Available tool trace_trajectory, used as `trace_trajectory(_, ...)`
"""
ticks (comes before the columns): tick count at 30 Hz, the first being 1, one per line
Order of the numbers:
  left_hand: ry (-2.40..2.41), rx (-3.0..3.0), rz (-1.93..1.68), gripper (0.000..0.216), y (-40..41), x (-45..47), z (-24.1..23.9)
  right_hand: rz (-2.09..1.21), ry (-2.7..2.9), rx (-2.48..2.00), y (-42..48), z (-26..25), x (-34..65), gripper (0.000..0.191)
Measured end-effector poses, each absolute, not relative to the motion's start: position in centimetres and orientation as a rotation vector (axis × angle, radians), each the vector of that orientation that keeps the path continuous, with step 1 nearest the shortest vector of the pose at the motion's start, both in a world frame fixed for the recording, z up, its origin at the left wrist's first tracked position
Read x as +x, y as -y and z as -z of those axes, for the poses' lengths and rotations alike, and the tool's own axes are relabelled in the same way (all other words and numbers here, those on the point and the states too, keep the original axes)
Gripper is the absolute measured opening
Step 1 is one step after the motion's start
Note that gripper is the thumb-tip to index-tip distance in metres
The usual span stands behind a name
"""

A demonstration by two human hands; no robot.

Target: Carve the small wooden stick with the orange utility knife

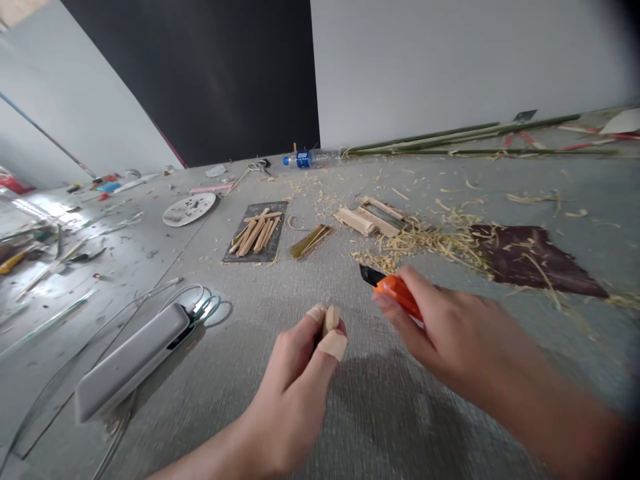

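My left hand (295,380) pinches a short pale wood piece (331,319) between thumb and forefinger; both fingertips wear plasters. My right hand (445,327) is closed round an orange utility knife (395,291), its black blade end pointing up and left, a little to the right of the wood piece. Both hands hover above the grey floor covering (310,280). Ahead lie a dark slab (270,252) carrying several cut wooden sticks (256,233), a split green bamboo strip (310,241) and pale bamboo blocks (370,217).
A grey power bank (130,360) with cables lies at the left. Wood shavings (425,243) and a dark brown sheet (535,257) lie at the right. Long green bamboo poles (460,138) and a water bottle (305,159) rest by the wall. A round white plate (189,209) and tools sit farther left.
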State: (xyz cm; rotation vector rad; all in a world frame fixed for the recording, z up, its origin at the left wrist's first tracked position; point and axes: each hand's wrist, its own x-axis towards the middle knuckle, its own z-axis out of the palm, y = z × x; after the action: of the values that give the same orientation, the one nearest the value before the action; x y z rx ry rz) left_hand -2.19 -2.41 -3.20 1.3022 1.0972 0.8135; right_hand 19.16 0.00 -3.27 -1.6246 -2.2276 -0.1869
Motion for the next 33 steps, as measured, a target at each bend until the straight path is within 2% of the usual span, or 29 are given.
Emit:
trace_trajectory(9, -0.978, 1.064, -0.819, 0.025, 1.7, -1.9, 2.5, 0.165, 2.269, -1.429, 0.1, 3.1, 19.0, 0.036)
trace_trajectory(17, -0.95, 0.995, -0.815, 0.025, 1.8, -2.0, 2.9, -0.066, 2.282, -1.347, 0.8, 3.0, 18.5, 0.029)
trace_trajectory(33, -0.89, 0.85, -0.786, 0.021, 1.9, -2.4, 3.1, -0.096, 2.344, -1.231, 1.2, 3.2, 18.2, 0.023)
